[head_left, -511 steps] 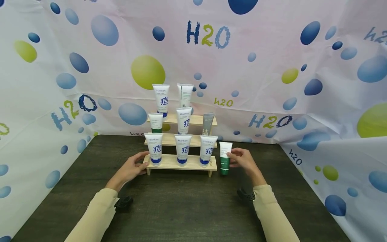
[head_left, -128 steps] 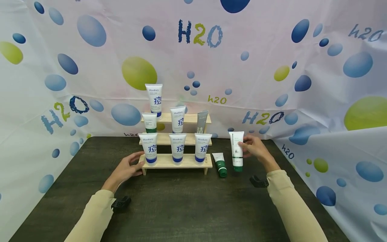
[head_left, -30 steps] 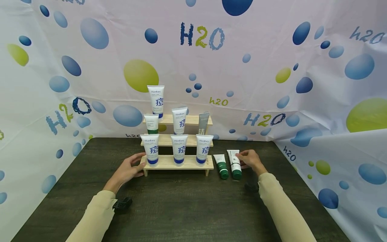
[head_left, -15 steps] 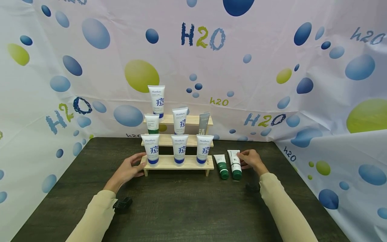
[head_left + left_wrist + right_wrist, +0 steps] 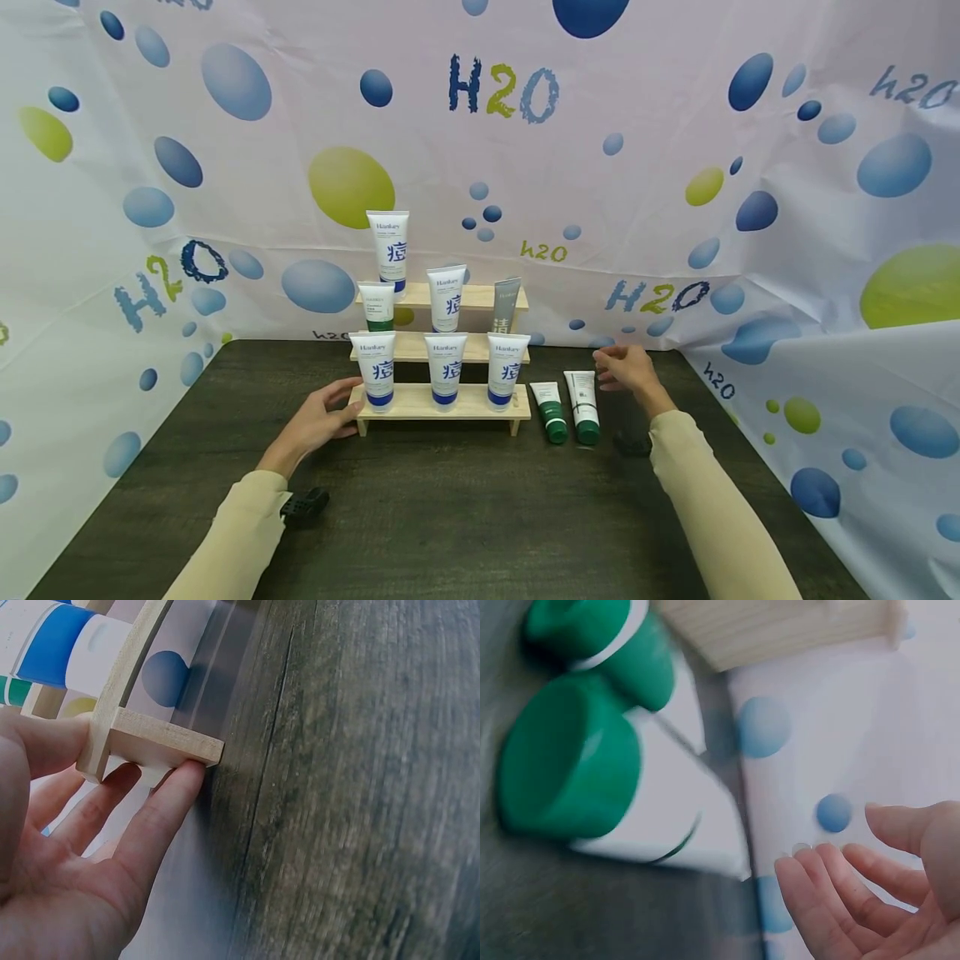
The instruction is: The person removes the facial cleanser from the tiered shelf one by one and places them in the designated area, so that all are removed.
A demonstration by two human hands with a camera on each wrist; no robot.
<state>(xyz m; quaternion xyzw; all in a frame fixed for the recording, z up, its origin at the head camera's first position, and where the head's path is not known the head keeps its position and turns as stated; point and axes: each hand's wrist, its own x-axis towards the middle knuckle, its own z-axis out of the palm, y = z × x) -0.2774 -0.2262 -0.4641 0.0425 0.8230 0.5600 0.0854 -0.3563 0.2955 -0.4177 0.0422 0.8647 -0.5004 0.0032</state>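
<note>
A three-tier wooden display rack (image 5: 450,414) bears several squeeze tubes standing on their caps. My left hand (image 5: 321,421) holds the rack's lower left corner. In the left wrist view, its thumb touches the plank end and its fingers (image 5: 169,814) lie against the leg. Right of the rack, two green-capped tubes lie on the table side by side: a smaller white-and-green tube (image 5: 551,412) and a larger white tube (image 5: 582,404). My right hand (image 5: 630,371) hovers above and right of the larger tube, apart from it, fingers loosely bent around nothing.
On the bottom tier stand three blue-banded tubes (image 5: 445,371). The middle tier carries a green-and-white tube (image 5: 377,307), a blue-lettered tube (image 5: 447,298) and a grey tube (image 5: 506,305). One tall tube (image 5: 388,250) is up top. A bubble-printed cloth (image 5: 645,167) backs the dark table (image 5: 450,517).
Since the oldest frame, both green-capped tubes have come to lie on the table, the larger from the top tier. Just now my right hand let go of it and rose. My left stays put.
</note>
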